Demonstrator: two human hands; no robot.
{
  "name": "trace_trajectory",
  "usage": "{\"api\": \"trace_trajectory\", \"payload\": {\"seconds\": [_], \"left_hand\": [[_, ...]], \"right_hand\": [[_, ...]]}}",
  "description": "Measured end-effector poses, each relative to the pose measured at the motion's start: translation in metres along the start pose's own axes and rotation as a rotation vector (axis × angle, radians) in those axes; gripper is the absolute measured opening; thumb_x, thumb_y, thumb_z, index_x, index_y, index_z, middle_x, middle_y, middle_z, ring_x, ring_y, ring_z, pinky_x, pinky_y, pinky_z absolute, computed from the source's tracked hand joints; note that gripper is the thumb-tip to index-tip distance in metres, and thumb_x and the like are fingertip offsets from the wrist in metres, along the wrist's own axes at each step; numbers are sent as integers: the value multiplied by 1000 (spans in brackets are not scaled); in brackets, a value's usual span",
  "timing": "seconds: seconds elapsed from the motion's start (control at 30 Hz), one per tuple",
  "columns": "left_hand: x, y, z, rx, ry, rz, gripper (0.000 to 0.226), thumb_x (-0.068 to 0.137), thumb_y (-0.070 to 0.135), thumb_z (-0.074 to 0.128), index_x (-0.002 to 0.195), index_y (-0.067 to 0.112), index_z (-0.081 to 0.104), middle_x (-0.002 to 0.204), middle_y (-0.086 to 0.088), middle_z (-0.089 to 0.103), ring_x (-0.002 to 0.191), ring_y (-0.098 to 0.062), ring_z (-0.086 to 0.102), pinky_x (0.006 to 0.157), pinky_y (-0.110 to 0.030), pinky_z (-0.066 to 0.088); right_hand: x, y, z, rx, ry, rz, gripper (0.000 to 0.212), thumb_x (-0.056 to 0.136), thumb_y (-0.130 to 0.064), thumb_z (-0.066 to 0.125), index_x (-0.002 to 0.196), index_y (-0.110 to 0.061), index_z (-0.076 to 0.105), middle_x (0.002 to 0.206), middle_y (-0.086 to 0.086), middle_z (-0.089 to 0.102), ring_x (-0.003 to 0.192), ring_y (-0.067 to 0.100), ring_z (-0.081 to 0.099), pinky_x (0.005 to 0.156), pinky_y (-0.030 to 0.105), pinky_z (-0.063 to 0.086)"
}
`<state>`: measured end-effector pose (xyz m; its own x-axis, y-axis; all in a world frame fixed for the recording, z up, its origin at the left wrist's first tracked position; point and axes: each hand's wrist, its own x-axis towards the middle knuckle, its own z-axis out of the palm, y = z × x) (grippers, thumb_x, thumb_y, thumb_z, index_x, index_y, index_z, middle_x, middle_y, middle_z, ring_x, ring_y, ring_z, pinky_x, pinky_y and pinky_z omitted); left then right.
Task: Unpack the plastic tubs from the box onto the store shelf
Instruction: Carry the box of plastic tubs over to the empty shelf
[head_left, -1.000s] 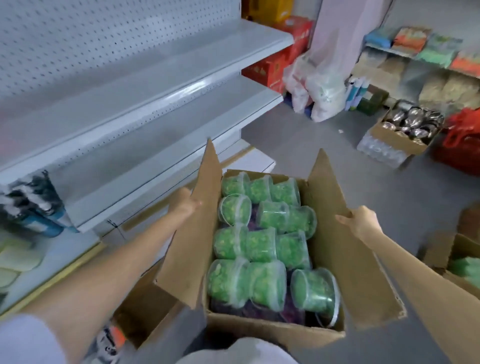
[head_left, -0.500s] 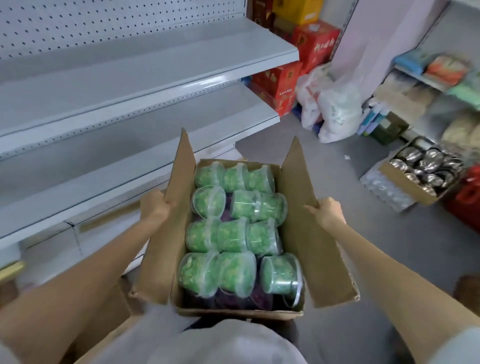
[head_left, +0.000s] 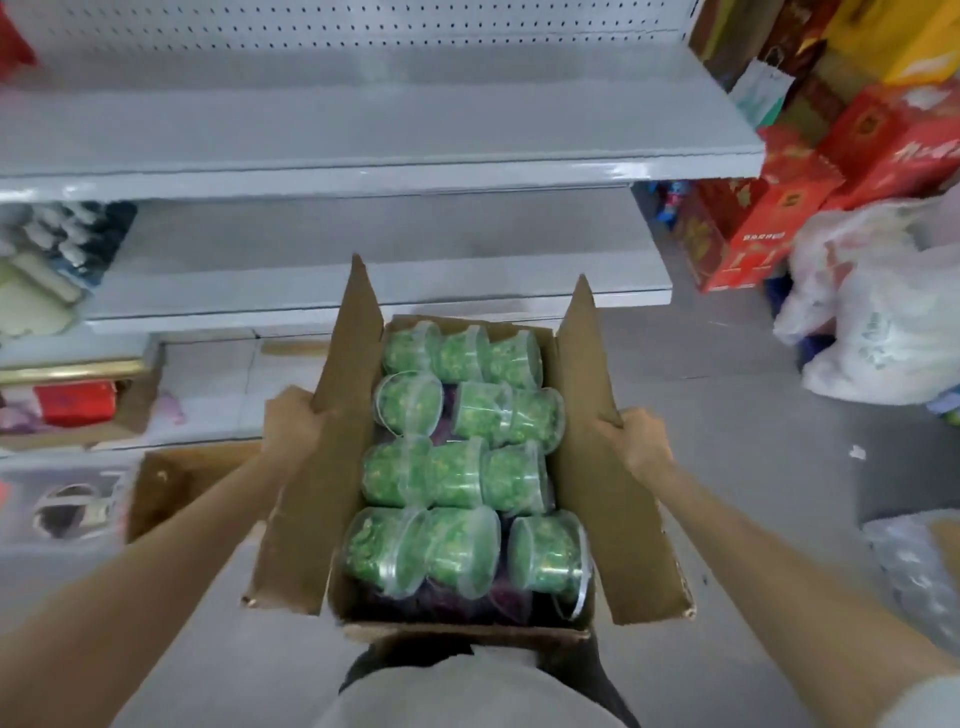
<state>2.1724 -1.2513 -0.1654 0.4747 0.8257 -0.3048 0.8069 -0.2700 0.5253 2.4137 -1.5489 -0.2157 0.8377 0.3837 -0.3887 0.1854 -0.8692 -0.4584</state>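
An open cardboard box (head_left: 618, 519) is in front of me, facing the white store shelf (head_left: 363, 150). Several clear plastic tubs (head_left: 457, 467) with green contents lie on their sides in it, over darker purple ones. My left hand (head_left: 293, 428) grips the edge of the box's upright left flap. My right hand (head_left: 636, 439) grips the edge of the right flap. The upper shelf board and the lower shelf board (head_left: 363, 291) are bare where they face the box.
Red cartons (head_left: 769, 208) and white plastic bags (head_left: 883, 312) stand on the floor to the right. At left, packaged goods (head_left: 57, 249) sit on the lower shelf and another cardboard box (head_left: 171, 483) lies on the floor. Grey floor stretches to the right of the box.
The box and both hands have swung round so the box now faces the shelf squarely. Both hands keep their grip on the flaps.
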Motion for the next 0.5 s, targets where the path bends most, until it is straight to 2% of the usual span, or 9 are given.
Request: {"api": "trace_trajectory", "payload": {"seconds": [0.1, 0.13, 0.23, 0.27, 0.4, 0.5], "left_hand": [[-44, -20, 23, -61, 100, -211, 29, 82, 24, 69, 90, -3, 69, 85, -21, 69, 78, -34, 65, 71, -40, 55], [-63, -25, 31, -93, 144, -294, 29, 82, 24, 69, 96, -2, 68, 88, -20, 69, 81, -35, 64, 73, -40, 55], [-95, -34, 53, -167, 181, -343, 34, 85, 19, 67, 116, 5, 63, 96, -16, 69, 81, -31, 66, 75, -45, 58], [-106, -35, 55, -213, 211, -418, 34, 85, 17, 66, 116, 4, 62, 97, -16, 69, 80, -30, 67, 77, -44, 58], [-144, -58, 66, -323, 247, -666, 22, 86, 16, 65, 96, -4, 68, 88, -19, 68, 75, -32, 66, 74, -41, 57], [-159, -74, 67, -363, 314, -729, 22, 84, 16, 68, 89, -5, 69, 81, -19, 68, 70, -32, 66, 71, -42, 58]], "right_hand": [[27, -9, -19, 0, -72, -146, 41, 86, -18, 58, 51, -11, 37, 51, 1, 35, 47, 11, 34, 47, 29, 22], [32, -16, -21, -21, -117, -203, 38, 84, -17, 58, 53, -11, 38, 52, 2, 35, 50, 12, 35, 48, 28, 22], [44, -21, -21, -24, -179, -287, 28, 83, -19, 58, 60, -10, 46, 60, 4, 44, 58, 15, 43, 53, 28, 26], [47, -27, -19, -57, -214, -340, 27, 83, -20, 58, 60, -11, 45, 60, 3, 44, 59, 14, 43, 54, 29, 27], [58, -63, -8, -198, -320, -522, 39, 85, -23, 59, 54, -10, 39, 52, 1, 39, 50, 14, 39, 48, 29, 23], [61, -83, 6, -271, -358, -556, 37, 88, -23, 58, 57, -7, 47, 57, 4, 45, 53, 16, 43, 46, 28, 25]]}}
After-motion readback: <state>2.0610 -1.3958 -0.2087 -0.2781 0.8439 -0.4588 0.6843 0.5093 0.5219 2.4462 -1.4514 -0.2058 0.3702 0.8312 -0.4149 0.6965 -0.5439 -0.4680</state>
